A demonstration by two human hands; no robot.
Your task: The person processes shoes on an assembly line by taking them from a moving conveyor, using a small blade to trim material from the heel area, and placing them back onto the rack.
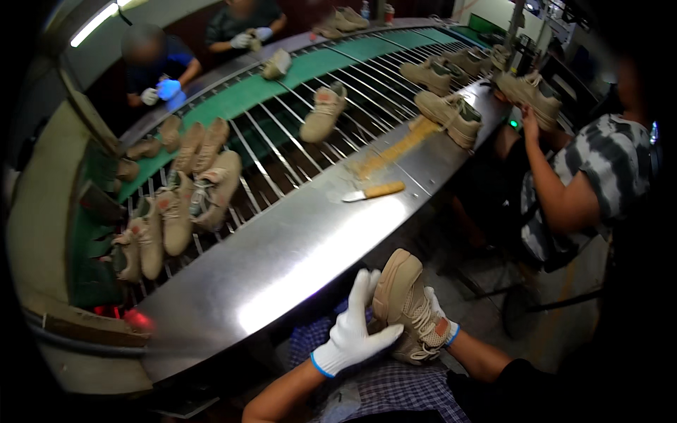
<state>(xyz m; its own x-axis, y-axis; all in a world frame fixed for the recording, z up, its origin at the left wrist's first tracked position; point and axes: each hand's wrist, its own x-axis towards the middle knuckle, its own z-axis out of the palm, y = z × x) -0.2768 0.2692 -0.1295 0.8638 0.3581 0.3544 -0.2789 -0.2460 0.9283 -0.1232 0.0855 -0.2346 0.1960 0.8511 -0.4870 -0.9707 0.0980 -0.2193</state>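
A beige lace-up shoe [409, 299] is held over my lap, toe up, with its sole turned to the left and a small reddish-brown patch by the laces. My right hand [441, 310], in a white glove with a blue cuff, grips it from the far right side; the shoe hides most of those fingers. My left hand [358, 321], gloved the same way, is open beside the sole, thumb and fingers spread; whether a fingertip touches the sole I cannot tell. On the metal ledge ahead lies a short-bladed knife [374, 191] with a wooden handle.
A steel ledge [282, 268] borders a curved roller conveyor [264, 155] carrying several beige shoes [190, 187]. More shoes [448, 116] stand near a yellowish smear [395, 148]. At right a co-worker [585, 169] holds a shoe [532, 95]; two people [243, 32] work across the conveyor.
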